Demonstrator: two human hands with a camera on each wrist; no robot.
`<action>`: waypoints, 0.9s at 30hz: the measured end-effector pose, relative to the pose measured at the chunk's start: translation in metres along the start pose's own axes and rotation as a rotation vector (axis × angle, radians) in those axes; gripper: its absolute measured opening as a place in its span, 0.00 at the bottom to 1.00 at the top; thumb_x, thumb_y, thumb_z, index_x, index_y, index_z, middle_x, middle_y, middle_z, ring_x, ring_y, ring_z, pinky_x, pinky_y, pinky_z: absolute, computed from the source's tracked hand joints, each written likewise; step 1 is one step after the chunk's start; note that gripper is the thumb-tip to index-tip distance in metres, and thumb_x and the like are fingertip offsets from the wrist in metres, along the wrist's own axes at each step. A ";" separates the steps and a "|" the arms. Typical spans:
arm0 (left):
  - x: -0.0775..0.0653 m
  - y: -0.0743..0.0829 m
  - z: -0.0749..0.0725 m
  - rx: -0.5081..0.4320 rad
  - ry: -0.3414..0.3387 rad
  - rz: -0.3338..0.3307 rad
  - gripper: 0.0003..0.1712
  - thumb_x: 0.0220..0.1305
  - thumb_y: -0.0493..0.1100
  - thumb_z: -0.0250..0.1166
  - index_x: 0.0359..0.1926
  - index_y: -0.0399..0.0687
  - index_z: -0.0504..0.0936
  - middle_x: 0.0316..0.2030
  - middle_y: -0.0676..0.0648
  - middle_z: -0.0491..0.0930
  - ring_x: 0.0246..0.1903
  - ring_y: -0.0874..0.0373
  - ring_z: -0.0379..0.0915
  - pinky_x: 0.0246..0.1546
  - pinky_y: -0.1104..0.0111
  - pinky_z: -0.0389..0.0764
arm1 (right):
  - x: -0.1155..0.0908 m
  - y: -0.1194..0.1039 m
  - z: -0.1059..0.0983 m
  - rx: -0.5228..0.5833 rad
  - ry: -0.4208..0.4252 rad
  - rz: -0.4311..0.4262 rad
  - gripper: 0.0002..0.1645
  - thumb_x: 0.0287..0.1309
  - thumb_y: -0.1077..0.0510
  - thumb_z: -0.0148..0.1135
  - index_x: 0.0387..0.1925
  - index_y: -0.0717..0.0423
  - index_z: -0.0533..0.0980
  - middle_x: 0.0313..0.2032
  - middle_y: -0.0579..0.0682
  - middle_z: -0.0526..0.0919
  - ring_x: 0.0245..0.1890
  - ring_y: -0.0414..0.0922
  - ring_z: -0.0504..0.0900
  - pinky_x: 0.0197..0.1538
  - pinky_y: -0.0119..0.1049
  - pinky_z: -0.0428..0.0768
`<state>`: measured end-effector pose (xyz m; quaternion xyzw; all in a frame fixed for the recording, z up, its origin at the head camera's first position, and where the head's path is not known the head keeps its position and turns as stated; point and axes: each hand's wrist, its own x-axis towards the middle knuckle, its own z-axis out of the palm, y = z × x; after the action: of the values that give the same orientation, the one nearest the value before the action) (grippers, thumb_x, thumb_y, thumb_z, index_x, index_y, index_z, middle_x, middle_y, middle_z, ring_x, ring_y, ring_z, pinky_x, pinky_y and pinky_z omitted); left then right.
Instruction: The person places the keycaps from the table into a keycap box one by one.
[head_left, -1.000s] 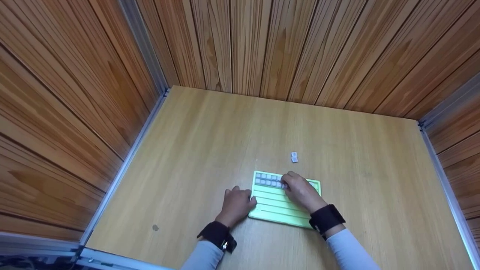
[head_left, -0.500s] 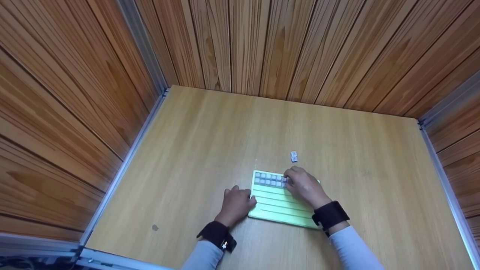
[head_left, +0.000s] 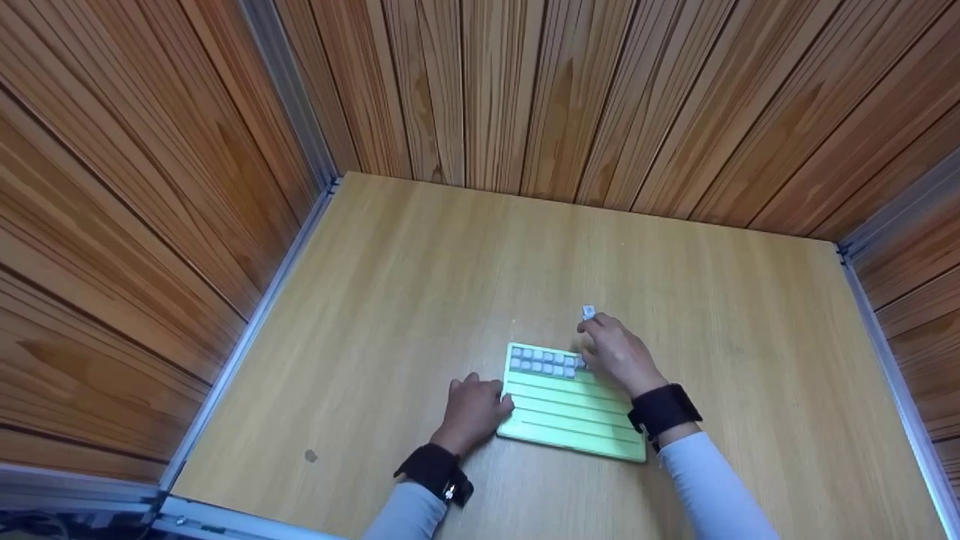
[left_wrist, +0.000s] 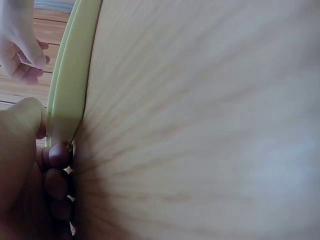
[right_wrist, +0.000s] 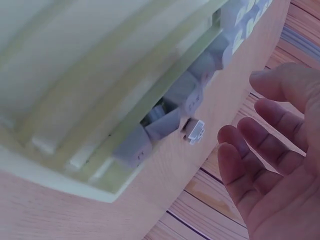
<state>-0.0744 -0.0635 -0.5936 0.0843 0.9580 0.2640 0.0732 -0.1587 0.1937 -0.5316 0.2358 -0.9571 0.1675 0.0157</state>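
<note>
A light green ridged tray [head_left: 570, 420] lies on the table, with two rows of pale grey keycaps [head_left: 538, 361] along its far left part. My left hand [head_left: 469, 412] grips the tray's left edge, thumb at the rim and fingers against the side. In the right wrist view my right hand [right_wrist: 280, 145] holds nothing, its thumb apart from its loosely bent fingers. It hovers past the tray's far edge, close to a loose keycap [right_wrist: 192, 131] on the table. Several keycaps sit in the tray's outer row there, and one keycap [right_wrist: 164, 123] leans tilted.
The wooden table [head_left: 420, 285] is bounded by plank walls [head_left: 495, 97] at the back and sides, with metal rails along the edges. A small dark spot [head_left: 310, 455] marks the table at the left front.
My right hand has moved off the keycap rows, away from me toward the loose keycaps, partly covering them. My left hand and the tray have stayed put.
</note>
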 end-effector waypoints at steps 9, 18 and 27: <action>0.000 -0.001 0.000 0.004 -0.005 0.006 0.13 0.66 0.53 0.59 0.31 0.51 0.82 0.20 0.56 0.74 0.29 0.56 0.61 0.37 0.61 0.59 | 0.015 0.010 0.004 -0.006 0.005 0.043 0.19 0.58 0.61 0.71 0.51 0.64 0.80 0.48 0.61 0.80 0.46 0.56 0.82 0.47 0.49 0.82; -0.002 -0.001 0.000 0.026 0.029 0.016 0.15 0.65 0.52 0.59 0.25 0.52 0.77 0.18 0.56 0.71 0.27 0.56 0.59 0.35 0.62 0.58 | 0.026 0.020 0.009 0.046 -0.016 0.098 0.14 0.65 0.61 0.63 0.49 0.64 0.82 0.43 0.60 0.80 0.43 0.58 0.81 0.45 0.53 0.81; -0.001 0.000 -0.001 0.005 0.025 0.010 0.13 0.64 0.52 0.60 0.26 0.52 0.79 0.18 0.56 0.71 0.27 0.57 0.60 0.35 0.62 0.58 | 0.033 0.028 0.016 0.048 -0.026 0.069 0.12 0.62 0.65 0.66 0.47 0.65 0.82 0.41 0.60 0.79 0.40 0.56 0.82 0.44 0.50 0.81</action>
<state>-0.0740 -0.0639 -0.5929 0.0859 0.9590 0.2632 0.0599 -0.2006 0.1972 -0.5517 0.2050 -0.9606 0.1877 -0.0082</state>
